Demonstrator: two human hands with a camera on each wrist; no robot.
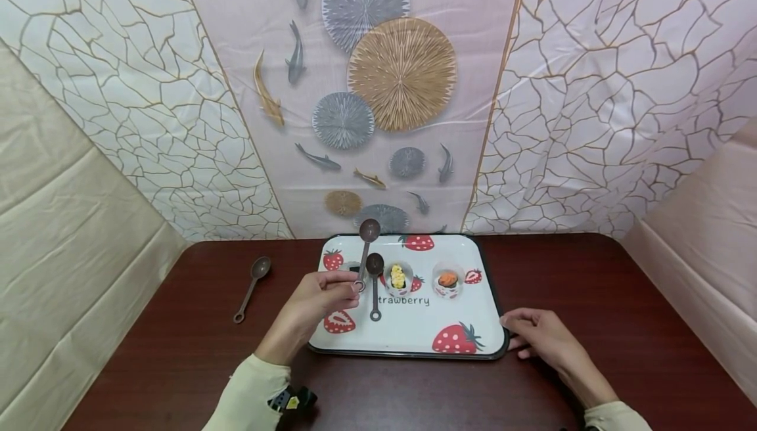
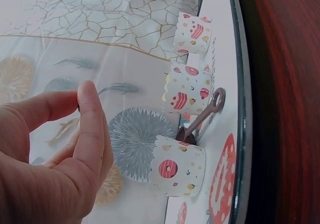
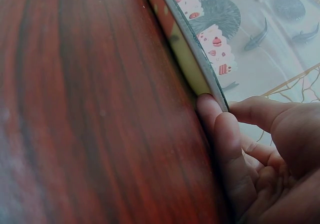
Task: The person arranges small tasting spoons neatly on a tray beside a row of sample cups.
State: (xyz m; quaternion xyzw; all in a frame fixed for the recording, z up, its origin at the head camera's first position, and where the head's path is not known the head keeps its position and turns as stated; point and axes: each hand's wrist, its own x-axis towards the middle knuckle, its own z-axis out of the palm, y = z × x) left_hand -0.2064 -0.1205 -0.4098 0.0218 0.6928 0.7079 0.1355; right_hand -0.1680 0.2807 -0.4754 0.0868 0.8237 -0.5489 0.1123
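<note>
My left hand (image 1: 319,296) pinches a brown measuring spoon (image 1: 365,250) by the ring end of its handle, bowl pointing away, above the left part of a white strawberry-print tray (image 1: 390,336). In the left wrist view that spoon is mostly hidden behind the fingers. A second brown measuring spoon (image 1: 375,290) lies on the tray between two paper cups. The cups hold a dark piece (image 1: 354,269), partly covered, a yellow-topped piece (image 1: 398,277) and an orange-topped piece (image 1: 447,278). My right hand (image 1: 541,336) grips the tray's rim (image 3: 200,49) near its front right corner.
A third measuring spoon (image 1: 252,290) lies on the dark wooden table (image 1: 177,339), left of the tray. Patterned cloth (image 1: 378,175) hangs right behind the table's back edge, and beige cloth walls (image 1: 704,221) stand at both sides.
</note>
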